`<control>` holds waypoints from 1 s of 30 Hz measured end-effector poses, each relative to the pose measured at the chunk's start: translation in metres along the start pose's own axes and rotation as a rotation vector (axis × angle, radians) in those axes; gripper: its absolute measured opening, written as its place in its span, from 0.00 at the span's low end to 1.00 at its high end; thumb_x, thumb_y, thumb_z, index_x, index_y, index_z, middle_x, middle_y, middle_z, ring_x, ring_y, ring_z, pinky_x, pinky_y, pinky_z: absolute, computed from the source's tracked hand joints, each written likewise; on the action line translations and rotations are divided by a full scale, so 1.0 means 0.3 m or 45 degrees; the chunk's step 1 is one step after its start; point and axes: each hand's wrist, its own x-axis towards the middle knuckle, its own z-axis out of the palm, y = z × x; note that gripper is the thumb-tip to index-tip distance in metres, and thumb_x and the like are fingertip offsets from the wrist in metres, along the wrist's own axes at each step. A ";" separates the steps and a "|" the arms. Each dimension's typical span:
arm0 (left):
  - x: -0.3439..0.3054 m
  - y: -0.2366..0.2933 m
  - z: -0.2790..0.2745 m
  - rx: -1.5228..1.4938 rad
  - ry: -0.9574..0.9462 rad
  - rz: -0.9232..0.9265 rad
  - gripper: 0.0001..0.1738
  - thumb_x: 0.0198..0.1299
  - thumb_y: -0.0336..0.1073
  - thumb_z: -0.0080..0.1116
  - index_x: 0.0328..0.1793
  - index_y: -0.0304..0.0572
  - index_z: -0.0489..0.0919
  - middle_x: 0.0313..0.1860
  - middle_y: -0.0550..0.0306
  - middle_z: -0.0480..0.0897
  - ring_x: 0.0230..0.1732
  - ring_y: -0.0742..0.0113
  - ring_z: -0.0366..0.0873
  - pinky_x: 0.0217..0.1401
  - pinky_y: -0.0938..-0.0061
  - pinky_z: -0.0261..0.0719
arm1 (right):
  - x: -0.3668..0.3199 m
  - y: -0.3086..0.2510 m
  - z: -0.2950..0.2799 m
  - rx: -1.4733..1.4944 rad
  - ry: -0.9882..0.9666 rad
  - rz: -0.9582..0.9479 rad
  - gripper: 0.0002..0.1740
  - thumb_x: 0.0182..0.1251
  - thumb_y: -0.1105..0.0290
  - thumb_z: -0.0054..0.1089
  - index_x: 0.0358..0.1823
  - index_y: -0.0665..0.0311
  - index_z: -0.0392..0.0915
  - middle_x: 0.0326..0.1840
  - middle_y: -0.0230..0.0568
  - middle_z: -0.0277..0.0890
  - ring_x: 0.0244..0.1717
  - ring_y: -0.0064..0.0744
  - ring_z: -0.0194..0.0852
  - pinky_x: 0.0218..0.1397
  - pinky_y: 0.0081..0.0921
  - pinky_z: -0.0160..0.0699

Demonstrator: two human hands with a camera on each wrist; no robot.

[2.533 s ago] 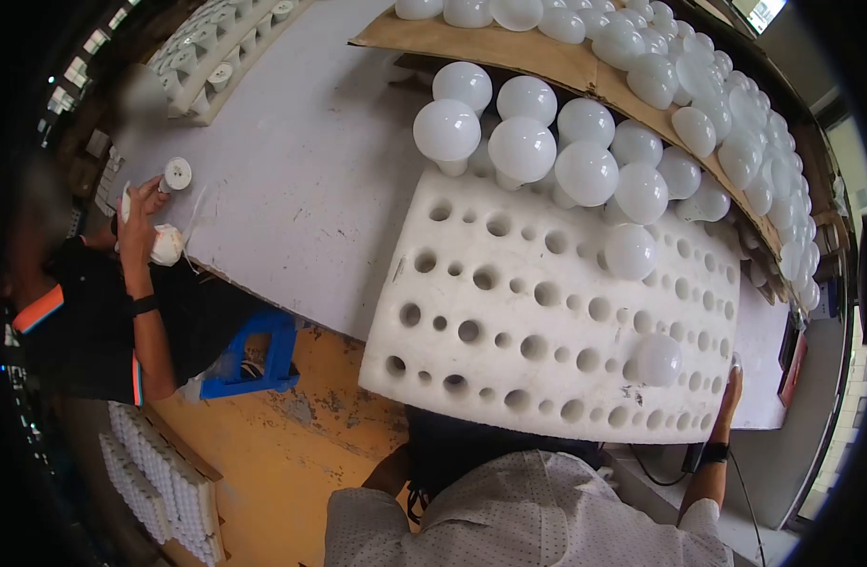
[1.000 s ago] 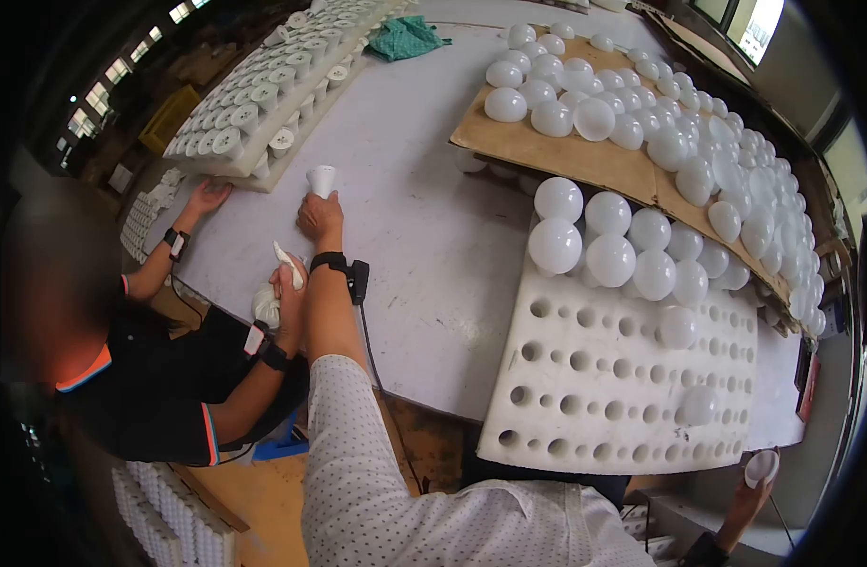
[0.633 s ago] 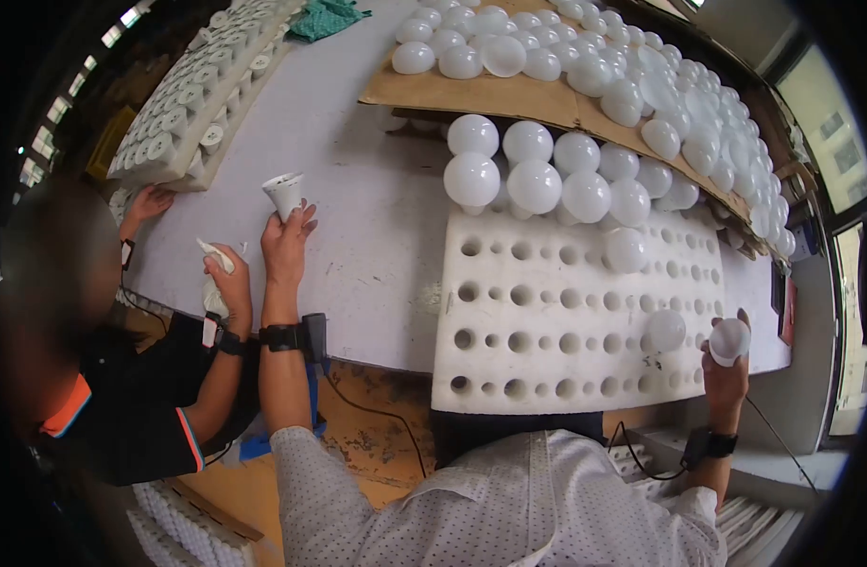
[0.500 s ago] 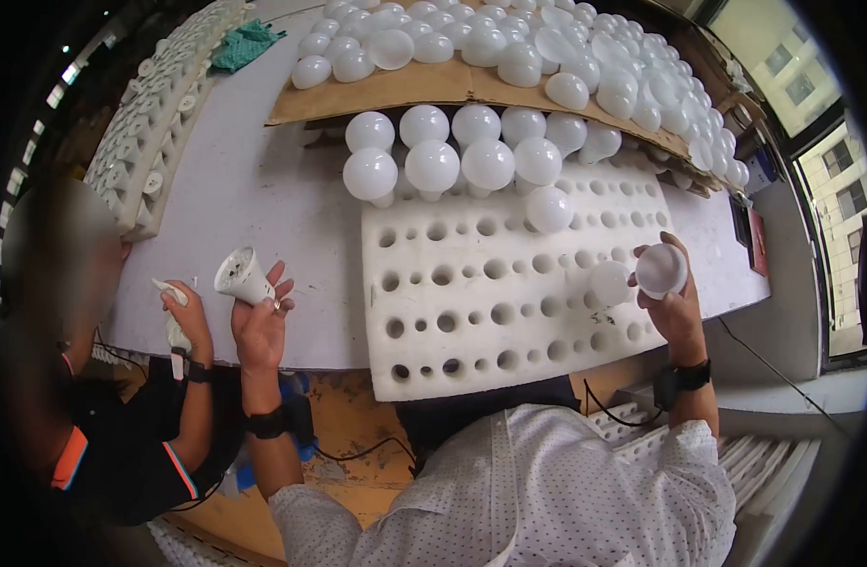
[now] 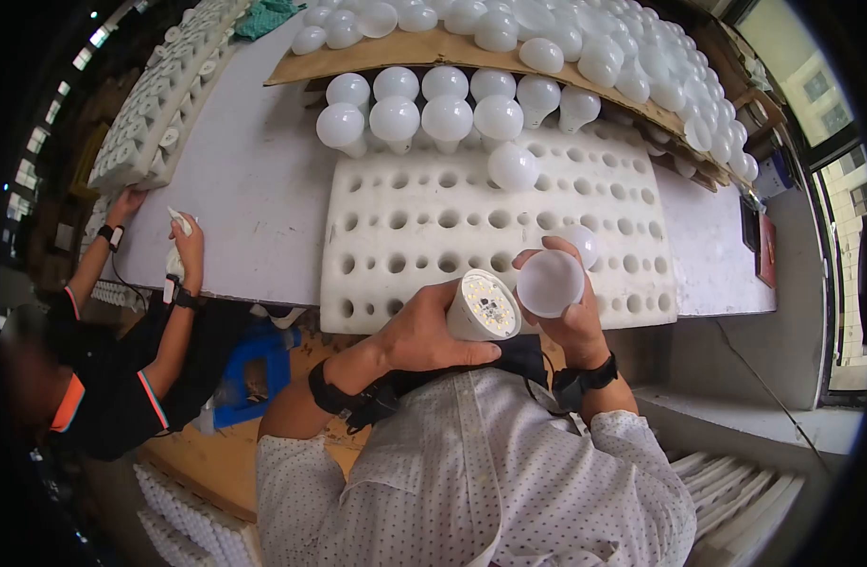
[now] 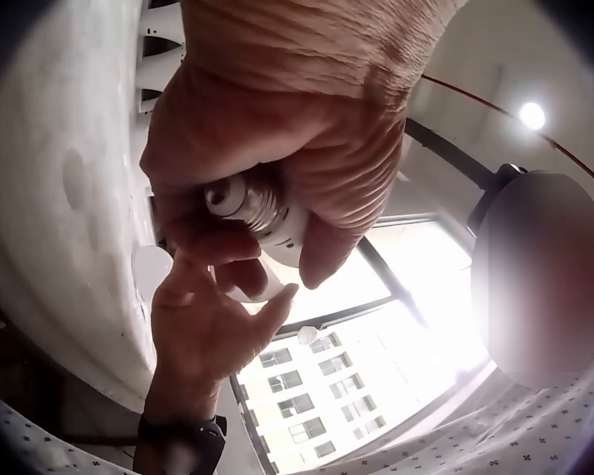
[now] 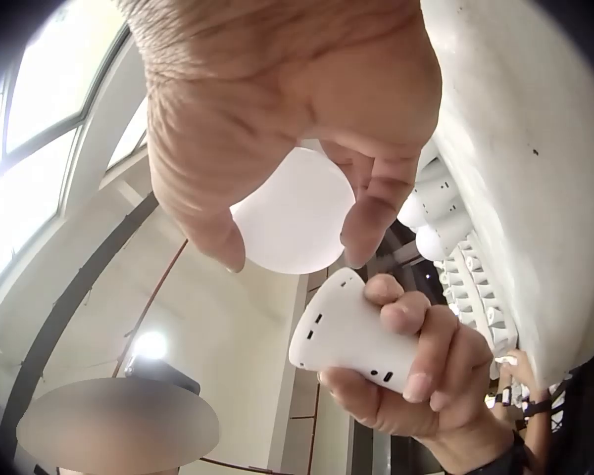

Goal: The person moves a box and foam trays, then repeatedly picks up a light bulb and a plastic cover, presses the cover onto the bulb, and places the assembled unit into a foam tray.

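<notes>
- Left hand (image 5: 415, 331): gripping the lamp housing (image 5: 471, 319), fingers and thumb wrapped around its tapered body.
- Lamp housing, location: in front of the shirt (image 5: 509, 472), at the near edge of the foam tray (image 5: 471, 242) as seen from the head.
- Lamp housing, orientation: long axis tilted. The wide end, with LED board (image 5: 488, 304) exposed, faces up toward the head camera and to the right. The metal screw cap (image 6: 246, 204) at the narrow end points back into the left palm. In the right wrist view, the wide end points left and slightly up.
- Right hand (image 5: 582, 331): gripping the dome cover (image 5: 551, 283) by its sides, between thumb and fingers.
- Dome cover, orientation: hollow side faces the head camera.
- Relative position: cover just beside the housing, at its right; whether they touch cannot be told.
- Bulbs (image 5: 394, 118): standing along the tray's far side, globes upward.
</notes>
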 end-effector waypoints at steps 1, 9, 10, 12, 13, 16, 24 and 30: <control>0.017 -0.002 0.007 -0.029 -0.019 -0.022 0.30 0.42 0.39 0.70 0.52 0.36 0.73 0.45 0.54 0.79 0.46 0.69 0.75 0.52 0.73 0.72 | -0.003 0.005 -0.005 0.008 0.009 -0.002 0.50 0.41 0.49 0.69 0.64 0.60 0.53 0.54 0.51 0.65 0.39 0.35 0.75 0.27 0.20 0.73; 0.078 0.036 0.002 -0.277 -0.121 -0.099 0.24 0.45 0.32 0.68 0.49 0.35 0.74 0.40 0.57 0.81 0.41 0.73 0.77 0.48 0.76 0.75 | 0.014 -0.013 -0.031 0.205 0.006 0.005 0.50 0.42 0.48 0.68 0.64 0.61 0.53 0.53 0.52 0.65 0.37 0.30 0.73 0.24 0.19 0.71; 0.076 0.038 0.006 -0.294 -0.118 -0.113 0.23 0.45 0.31 0.68 0.49 0.35 0.74 0.39 0.57 0.81 0.41 0.73 0.77 0.47 0.76 0.75 | 0.014 -0.014 -0.033 0.204 -0.001 0.006 0.50 0.42 0.48 0.68 0.64 0.61 0.53 0.53 0.52 0.65 0.37 0.30 0.73 0.24 0.19 0.71; 0.075 0.034 0.007 -0.310 -0.122 -0.121 0.23 0.45 0.31 0.68 0.49 0.35 0.74 0.39 0.57 0.81 0.41 0.73 0.77 0.46 0.76 0.75 | 0.016 -0.016 -0.034 0.162 -0.005 0.012 0.49 0.42 0.48 0.67 0.63 0.63 0.54 0.52 0.50 0.66 0.37 0.28 0.72 0.24 0.18 0.71; 0.075 0.032 0.006 -0.328 -0.129 -0.130 0.23 0.45 0.31 0.67 0.48 0.35 0.74 0.40 0.57 0.81 0.41 0.73 0.77 0.46 0.77 0.76 | 0.017 -0.024 -0.031 0.163 -0.003 0.017 0.49 0.42 0.48 0.67 0.63 0.63 0.54 0.52 0.50 0.66 0.37 0.28 0.72 0.24 0.18 0.71; 0.091 0.050 -0.036 -0.346 -0.228 -0.228 0.27 0.43 0.28 0.68 0.51 0.32 0.72 0.42 0.51 0.80 0.42 0.66 0.79 0.43 0.73 0.80 | 0.039 -0.059 -0.018 0.048 0.023 0.086 0.48 0.42 0.48 0.67 0.61 0.64 0.56 0.51 0.48 0.68 0.38 0.27 0.72 0.26 0.17 0.72; 0.075 0.046 -0.045 -0.216 -0.186 -0.115 0.23 0.44 0.34 0.68 0.45 0.33 0.74 0.36 0.57 0.81 0.37 0.73 0.77 0.42 0.78 0.75 | 0.040 -0.083 -0.005 -0.255 -0.088 0.097 0.46 0.40 0.55 0.71 0.60 0.63 0.59 0.52 0.43 0.69 0.54 0.32 0.68 0.56 0.28 0.68; 0.100 0.103 -0.083 0.245 -0.275 -0.460 0.23 0.39 0.41 0.71 0.38 0.31 0.77 0.26 0.54 0.81 0.30 0.71 0.78 0.35 0.77 0.74 | 0.062 -0.152 0.023 -1.145 -0.497 0.061 0.45 0.45 0.60 0.72 0.63 0.66 0.57 0.56 0.49 0.66 0.56 0.44 0.67 0.58 0.35 0.66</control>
